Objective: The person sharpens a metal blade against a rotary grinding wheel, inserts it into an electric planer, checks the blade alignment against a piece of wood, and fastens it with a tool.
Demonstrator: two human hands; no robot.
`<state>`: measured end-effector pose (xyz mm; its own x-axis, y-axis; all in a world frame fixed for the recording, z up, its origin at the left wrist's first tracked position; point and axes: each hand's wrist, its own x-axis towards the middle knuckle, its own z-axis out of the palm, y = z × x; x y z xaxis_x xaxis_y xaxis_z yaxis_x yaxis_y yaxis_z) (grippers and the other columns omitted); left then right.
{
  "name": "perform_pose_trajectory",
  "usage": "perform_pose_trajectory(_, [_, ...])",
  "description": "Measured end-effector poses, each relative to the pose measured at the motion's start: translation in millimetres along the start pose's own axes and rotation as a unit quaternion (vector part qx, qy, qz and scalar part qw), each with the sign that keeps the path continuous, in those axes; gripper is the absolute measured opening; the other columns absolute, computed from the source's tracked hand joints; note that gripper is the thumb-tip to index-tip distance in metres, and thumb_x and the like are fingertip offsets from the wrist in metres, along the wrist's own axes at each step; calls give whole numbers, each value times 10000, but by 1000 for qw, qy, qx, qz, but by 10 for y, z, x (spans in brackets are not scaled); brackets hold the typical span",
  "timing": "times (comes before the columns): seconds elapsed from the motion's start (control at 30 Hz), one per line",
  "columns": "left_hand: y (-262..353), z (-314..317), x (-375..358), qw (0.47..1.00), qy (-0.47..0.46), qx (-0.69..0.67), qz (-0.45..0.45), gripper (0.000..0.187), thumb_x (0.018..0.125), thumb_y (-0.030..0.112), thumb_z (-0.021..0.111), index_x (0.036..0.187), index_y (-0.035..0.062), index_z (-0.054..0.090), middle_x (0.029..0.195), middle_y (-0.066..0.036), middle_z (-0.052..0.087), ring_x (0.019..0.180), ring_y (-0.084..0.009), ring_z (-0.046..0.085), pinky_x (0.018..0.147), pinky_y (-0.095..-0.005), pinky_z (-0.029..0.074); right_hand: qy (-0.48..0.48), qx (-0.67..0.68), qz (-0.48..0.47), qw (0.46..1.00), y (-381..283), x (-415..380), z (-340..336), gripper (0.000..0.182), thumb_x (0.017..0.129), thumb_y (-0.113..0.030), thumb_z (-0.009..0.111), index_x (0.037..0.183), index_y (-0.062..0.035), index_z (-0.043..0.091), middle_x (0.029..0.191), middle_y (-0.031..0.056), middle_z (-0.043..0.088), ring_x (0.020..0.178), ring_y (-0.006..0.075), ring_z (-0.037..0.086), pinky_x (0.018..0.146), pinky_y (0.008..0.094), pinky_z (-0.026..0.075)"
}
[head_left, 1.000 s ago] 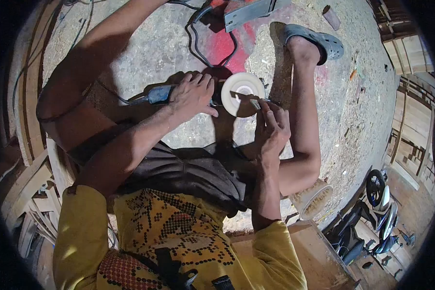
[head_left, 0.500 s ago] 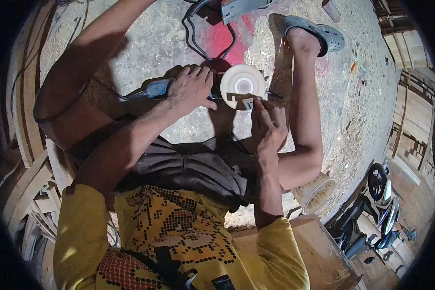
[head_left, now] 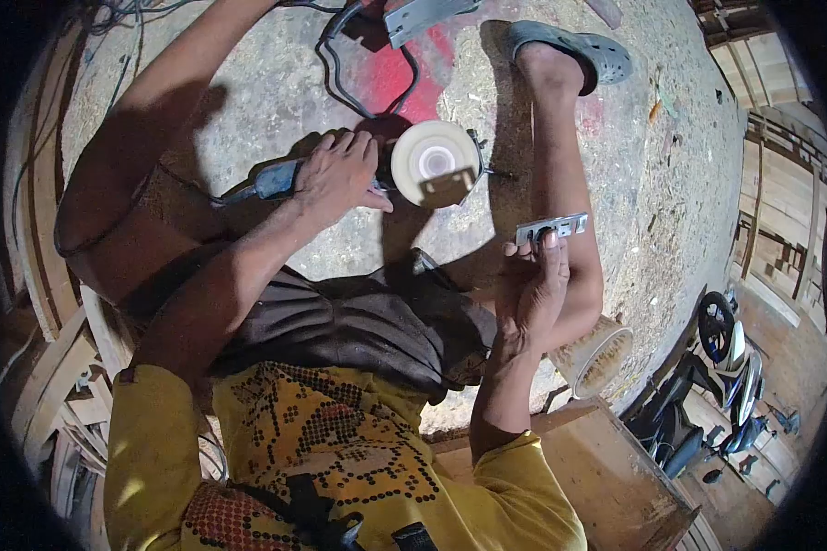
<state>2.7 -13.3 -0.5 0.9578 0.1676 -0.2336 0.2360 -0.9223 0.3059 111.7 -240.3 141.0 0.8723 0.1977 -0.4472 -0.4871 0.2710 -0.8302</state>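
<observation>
My left hand (head_left: 338, 173) is closed over the blue angle grinder (head_left: 276, 179), which lies on its side on the floor. Its pale round disc (head_left: 412, 163) faces up, to the right of my fingers. In my right hand (head_left: 542, 289) is a small flat metal plate (head_left: 572, 225) with slots, pinched between thumb and fingers. The plate is held above my bent leg, to the lower right of the disc and apart from it. A shadow falls across the lower part of the disc.
A black cable (head_left: 333, 78) loops beside a metal-plated tool (head_left: 427, 16) at the top. My foot in a grey clog (head_left: 574, 48) rests on the dusty floor (head_left: 657, 165). Near my right knee are a bucket (head_left: 593, 360) and a wooden box (head_left: 606, 459). A motorbike (head_left: 730, 386) stands further right.
My right hand has drawn the metal plate away from the disc, to the right and downward, and turned it. My left hand keeps its hold on the grinder. The whole view has shifted slightly.
</observation>
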Motion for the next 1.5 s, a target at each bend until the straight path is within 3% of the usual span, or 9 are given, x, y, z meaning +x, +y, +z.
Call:
perform_pose_trajectory(0.2, [7,-73,27,1000,-31,0,-5,1051,727,738,720,1351,-92,559,1296,-225,616,1230,-328,613,1064,-473,447,-6,114,67,991,20,-36,-51,118,1014,-182,694,1064,-80,663,905,25,718,826,143,706,706,303,607])
perform_pose_trajectory(0.4, [-17,98,-3,996,85,27,19,1017,697,706,766,1321,-75,579,1199,-173,621,1121,-303,650,1008,-454,460,32,130,130,982,-20,-92,-4,155,990,-212,729,1061,-84,677,921,37,729,862,166,717,673,279,595])
perform_pose_trajectory(0.63, [26,-72,18,999,-36,-15,-11,1069,664,656,817,1361,-108,547,1358,-232,589,1278,-362,573,1102,-466,426,-2,144,128,981,13,-81,65,157,995,-170,714,1103,-72,658,944,57,721,884,203,722,668,288,615])
perform_pose_trajectory(0.77, [8,16,1,1000,0,2,-7,1049,678,645,815,1364,-102,549,1370,-232,589,1306,-348,564,1118,-466,416,-68,-84,29,994,48,-50,124,128,1028,-97,636,1123,-26,589,923,84,679,802,183,702,656,322,620])
perform_pose_trajectory(0.87, [-4,45,-5,1000,10,5,3,1044,695,646,805,1369,-107,544,1380,-239,589,1306,-358,563,1117,-470,420,-109,-308,-79,942,101,22,83,110,1037,-91,628,1108,-11,601,901,36,642,778,115,648,616,270,553])
perform_pose_trajectory(1.07, [14,19,-15,1000,7,5,-1,1030,718,653,786,1369,-107,545,1384,-239,589,1295,-373,570,1104,-472,435,-92,-247,16,964,64,42,52,115,1035,-125,644,1108,-39,618,806,-11,592,625,63,513,533,230,414])
perform_pose_trajectory(1.2, [18,8,-18,1000,13,7,0,1030,715,655,785,1369,-104,547,1377,-235,592,1290,-374,576,1106,-468,434,-102,-219,36,970,41,27,60,120,1033,-145,651,1105,-53,620,762,-23,568,595,61,499,527,228,410])
perform_pose_trajectory(1.27, [21,-6,-14,1000,7,6,-4,1021,713,636,798,1370,-103,543,1376,-236,593,1292,-365,577,1109,-468,432,-123,-146,58,980,50,36,27,111,1031,-88,628,1129,-38,615,890,24,634,706,92,570,570,224,447])
perform_pose_trajectory(1.5, [-9,18,-6,1000,24,-12,10,980,684,559,852,1365,-77,549,1347,-220,599,1241,-330,592,1074,-453,443,-101,-78,124,984,-1,13,119,178,995,-110,690,1144,-55,609,820,11,594,642,89,535,514,226,416])
